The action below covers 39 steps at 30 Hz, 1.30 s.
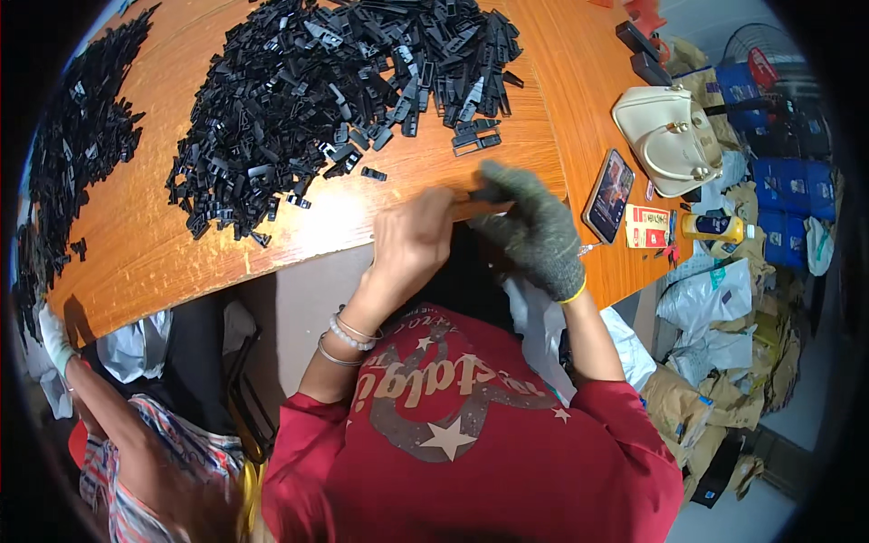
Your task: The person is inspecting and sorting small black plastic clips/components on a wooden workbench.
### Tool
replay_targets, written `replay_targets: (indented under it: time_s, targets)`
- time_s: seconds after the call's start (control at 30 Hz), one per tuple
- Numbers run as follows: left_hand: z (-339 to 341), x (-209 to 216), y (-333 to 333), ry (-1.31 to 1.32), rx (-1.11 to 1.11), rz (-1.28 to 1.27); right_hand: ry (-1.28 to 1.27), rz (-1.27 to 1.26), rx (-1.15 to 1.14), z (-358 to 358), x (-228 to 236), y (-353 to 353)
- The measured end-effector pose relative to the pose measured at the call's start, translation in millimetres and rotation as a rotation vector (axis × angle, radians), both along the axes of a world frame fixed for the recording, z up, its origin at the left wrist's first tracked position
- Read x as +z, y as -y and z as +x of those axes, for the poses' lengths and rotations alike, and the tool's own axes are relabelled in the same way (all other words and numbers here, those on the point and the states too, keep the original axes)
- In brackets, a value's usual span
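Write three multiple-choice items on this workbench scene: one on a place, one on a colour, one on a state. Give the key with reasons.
1. Where does the phone lie?
A. Between the gloved right hand and the cream handbag
B. On the pile of black plastic parts
C. On the floor

2. What colour is the glove on the right hand?
A. White
B. Grey-green
C. Red

3. How is the left hand?
A. Gloved and flat on the table
B. Resting in the lap
C. Bare, fingers curled at the table edge

Key: A, the phone lies on the wood beside the bag; B, the knit is grey-green with a yellow cuff; C, no glove shows, only bracelets at the wrist.
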<state>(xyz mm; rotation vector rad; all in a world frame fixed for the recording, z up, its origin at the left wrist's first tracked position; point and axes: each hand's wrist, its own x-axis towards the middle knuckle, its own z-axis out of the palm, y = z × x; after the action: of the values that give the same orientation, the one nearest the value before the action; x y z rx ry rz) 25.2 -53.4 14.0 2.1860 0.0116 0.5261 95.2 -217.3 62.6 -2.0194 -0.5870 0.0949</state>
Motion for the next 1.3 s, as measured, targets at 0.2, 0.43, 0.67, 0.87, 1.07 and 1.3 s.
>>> replay_targets:
  time_s: [0.2, 0.43, 0.67, 0.87, 1.07, 1.3]
  targets:
    - [-6, -16, -16, 0.159, 0.223, 0.040, 0.234, -0.524, 0.209, 2, -5, -4]
    - [-3, -23, -46, -0.095, 0.151, 0.101, 0.081, -0.595, 0.147, 7, -8, -10]
    - [-3, -22, -26, -0.127, -0.011, -0.048, 0.130, -0.577, 0.324, 15, -14, -15]
    - [2, -22, -22, -0.152, -0.022, -0.058, 0.191, -0.751, 0.383, 22, -10, -19]
    - [-3, -22, -27, -0.145, 0.002, 0.011, 0.479, -0.739, 0.516, 27, -17, -32]
    - [-1, -19, -27, -0.169, -0.024, -0.007, 0.768, -0.815, 0.687, 29, -19, -49]
